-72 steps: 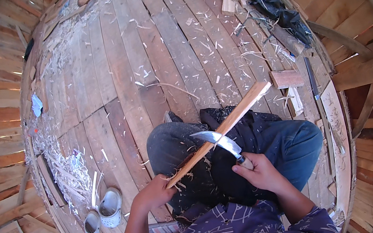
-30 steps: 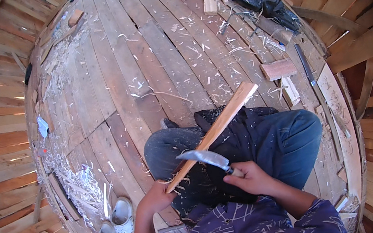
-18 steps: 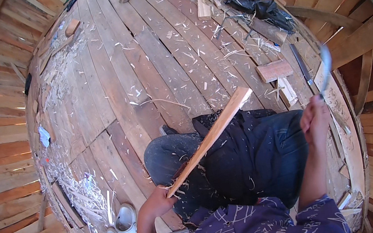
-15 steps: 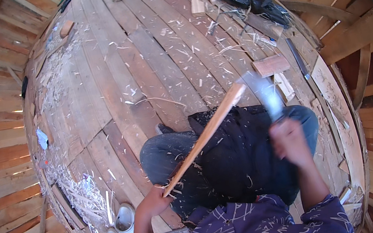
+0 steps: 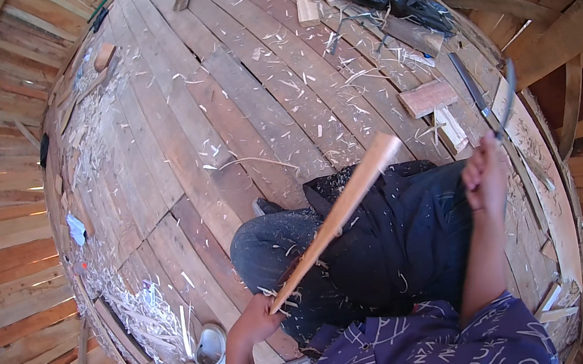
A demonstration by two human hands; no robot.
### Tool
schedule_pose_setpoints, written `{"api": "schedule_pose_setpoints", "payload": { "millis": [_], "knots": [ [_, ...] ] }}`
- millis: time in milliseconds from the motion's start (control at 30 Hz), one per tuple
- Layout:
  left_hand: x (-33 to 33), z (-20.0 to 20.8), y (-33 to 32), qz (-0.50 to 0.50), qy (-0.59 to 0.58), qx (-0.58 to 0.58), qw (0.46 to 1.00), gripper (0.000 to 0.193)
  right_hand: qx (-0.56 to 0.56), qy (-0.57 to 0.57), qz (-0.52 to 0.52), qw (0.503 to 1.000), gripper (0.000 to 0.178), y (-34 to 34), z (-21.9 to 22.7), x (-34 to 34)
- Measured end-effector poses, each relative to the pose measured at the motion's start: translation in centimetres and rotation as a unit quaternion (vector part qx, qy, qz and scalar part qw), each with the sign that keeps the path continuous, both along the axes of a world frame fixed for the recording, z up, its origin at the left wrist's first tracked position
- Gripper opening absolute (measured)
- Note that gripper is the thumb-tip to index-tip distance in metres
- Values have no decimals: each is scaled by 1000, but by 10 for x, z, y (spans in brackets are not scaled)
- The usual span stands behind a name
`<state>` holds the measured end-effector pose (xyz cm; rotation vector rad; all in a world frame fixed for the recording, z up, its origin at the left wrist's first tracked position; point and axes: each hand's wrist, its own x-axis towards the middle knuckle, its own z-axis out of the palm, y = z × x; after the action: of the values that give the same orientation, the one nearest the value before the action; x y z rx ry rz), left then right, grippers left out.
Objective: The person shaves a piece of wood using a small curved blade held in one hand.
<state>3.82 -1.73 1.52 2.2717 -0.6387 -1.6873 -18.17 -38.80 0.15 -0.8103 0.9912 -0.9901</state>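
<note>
Wooden stick [image 5: 335, 213] in the left hand [image 5: 255, 321], a person sits on a plank floor [image 5: 183, 131] littered with pale shavings, the right hand [image 5: 487, 176] raised out to the side with a curved-bladed knife [image 5: 509, 99]. Half a second earlier the blade was a blur beside the stick's far end; now it stands up and well apart from the wood, above the right knee's side of the frame. That leaves the stick uncut at this instant, apparently in the gap between one stroke and another. The left hand keeps its place, fingers wrapped around the near end, where thin curls of wood cling close by. The stick slants from that grip across the dark trousers [image 5: 428, 213], its far end pointing ahead and to the right, slightly blurred; whether it rests on the lap cannot be told. The right hand is closed in a fist, the knife's handle largely hidden inside it. Beyond the right knee lie a reddish wood block [image 5: 429, 98] and a long straight tool [image 5: 471, 86], with black plastic bags [image 5: 416, 7] farther off. To the left, a heap of shavings [image 5: 155, 313] spreads near a pair of pale clogs [image 5: 211, 350].
</note>
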Motion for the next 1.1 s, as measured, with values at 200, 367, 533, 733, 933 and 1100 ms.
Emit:
{"api": "schedule_pose_setpoints", "payload": {
  "millis": [200,367,533,733,933,1100],
  "knots": [
    [9,-10,6,10,36,-42,998,15,-98,237,308,916,38,53,23,3],
    [9,-21,12,20,48,-65,997,18,-166,156,623,748,30,128,6,35],
    [0,-9,0,-24,-40,-22,999,16,-130,150,361,911,34,87,-9,44],
    [8,-15,9,26,41,-48,998,13,-74,128,148,978,34,24,1,-9],
    [5,-15,3,23,36,-75,996,17,-99,142,577,798,23,126,1,2],
    [-3,-2,-1,49,-5,-108,993,16,-280,127,336,890,21,103,-30,31]
  ]
}}
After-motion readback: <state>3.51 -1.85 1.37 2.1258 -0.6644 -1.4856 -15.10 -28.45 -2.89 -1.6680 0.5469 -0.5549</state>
